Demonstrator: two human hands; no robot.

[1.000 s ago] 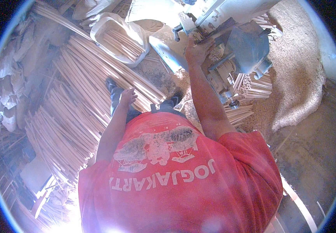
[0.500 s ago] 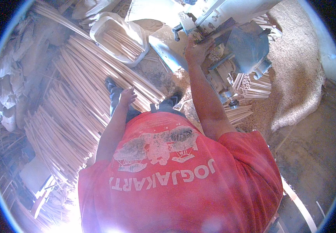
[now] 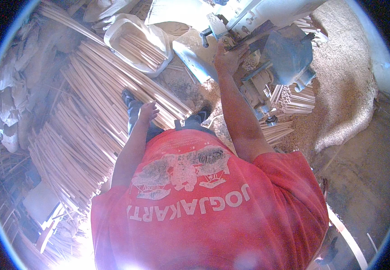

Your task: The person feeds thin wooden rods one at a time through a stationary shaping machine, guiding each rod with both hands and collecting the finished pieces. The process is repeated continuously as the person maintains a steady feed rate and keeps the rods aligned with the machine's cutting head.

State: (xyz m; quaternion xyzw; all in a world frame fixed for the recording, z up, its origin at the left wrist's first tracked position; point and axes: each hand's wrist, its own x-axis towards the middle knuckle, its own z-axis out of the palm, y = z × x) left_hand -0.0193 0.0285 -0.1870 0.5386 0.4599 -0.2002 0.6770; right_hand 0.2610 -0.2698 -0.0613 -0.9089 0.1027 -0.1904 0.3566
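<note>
Machine (image 3: 288, 55): upper part cut off | right hand (image 3: 227, 62) touching: grip unclear

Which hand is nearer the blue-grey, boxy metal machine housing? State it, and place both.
Right. The right hand is close by, left of the blue-grey metal housing in view; the left hand is farther left and lower, well apart from it.

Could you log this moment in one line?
Right hand: at blue-grey metal machine, grip unclear | Left hand: over long pale wooden strips, nothing visibly held | Beside machine: pale sawdust-like heap
</note>
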